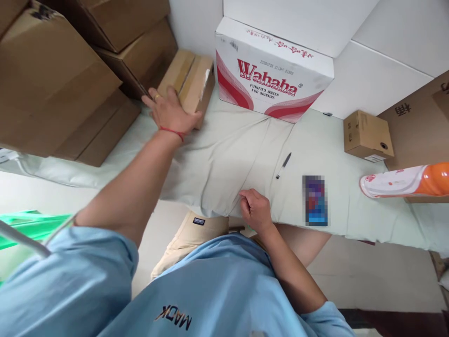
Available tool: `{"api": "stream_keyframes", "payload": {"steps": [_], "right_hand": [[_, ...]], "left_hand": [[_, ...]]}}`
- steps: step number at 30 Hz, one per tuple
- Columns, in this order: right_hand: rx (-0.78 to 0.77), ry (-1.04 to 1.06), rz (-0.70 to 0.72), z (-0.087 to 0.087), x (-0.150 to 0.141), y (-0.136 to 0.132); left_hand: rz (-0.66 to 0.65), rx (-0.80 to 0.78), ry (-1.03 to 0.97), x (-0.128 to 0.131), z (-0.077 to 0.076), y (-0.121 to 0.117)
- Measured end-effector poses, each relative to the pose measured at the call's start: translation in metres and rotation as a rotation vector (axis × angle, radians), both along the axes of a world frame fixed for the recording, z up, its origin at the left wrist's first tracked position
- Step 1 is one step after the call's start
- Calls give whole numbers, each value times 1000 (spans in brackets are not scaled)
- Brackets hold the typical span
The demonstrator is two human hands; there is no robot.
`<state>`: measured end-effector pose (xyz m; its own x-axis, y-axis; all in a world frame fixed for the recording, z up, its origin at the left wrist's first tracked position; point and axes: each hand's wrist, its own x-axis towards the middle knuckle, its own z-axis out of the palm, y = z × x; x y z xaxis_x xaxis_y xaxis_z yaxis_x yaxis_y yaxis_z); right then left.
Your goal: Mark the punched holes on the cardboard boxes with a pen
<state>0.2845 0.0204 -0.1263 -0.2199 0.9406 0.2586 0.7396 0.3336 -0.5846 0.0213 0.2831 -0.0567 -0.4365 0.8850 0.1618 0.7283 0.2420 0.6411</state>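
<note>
The left hand (pixel 172 112) lies with spread fingers on a box (pixel 197 84) beside the white carton (pixel 270 77). The right hand (pixel 257 210) is near the cloth's (pixel 242 152) edge, its fingers curled.

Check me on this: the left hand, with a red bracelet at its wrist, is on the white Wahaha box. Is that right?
Not quite: in the head view, the left hand, with its red bracelet, is on a brown cardboard box beside the Wahaha box.

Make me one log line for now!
left hand: spread on taped cardboard box | right hand: curled at cloth's edge | beyond: Wahaha purified-water carton, pen
</note>
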Motion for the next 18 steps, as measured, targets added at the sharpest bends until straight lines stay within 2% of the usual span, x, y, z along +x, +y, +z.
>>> {"api": "stream_keyframes", "payload": {"steps": [3, 6, 9, 11, 13, 18], "right_hand": [[21, -4, -1, 0, 0, 0], [46, -1, 9, 0, 0, 0], [63, -1, 20, -1, 0, 0], [71, -2, 21, -1, 0, 1], [79, -2, 20, 0, 0, 1], [77, -6, 11, -2, -1, 1]], "left_hand": [[-54, 54, 77, 31, -5, -66], [-106, -20, 216, 58, -11, -136], [-170, -65, 210, 69, -17, -178], [-193, -50, 189, 67, -18, -185], [-199, -10, 187, 62, -11, -180], [-148, 22, 216, 70, 22, -145]]}}
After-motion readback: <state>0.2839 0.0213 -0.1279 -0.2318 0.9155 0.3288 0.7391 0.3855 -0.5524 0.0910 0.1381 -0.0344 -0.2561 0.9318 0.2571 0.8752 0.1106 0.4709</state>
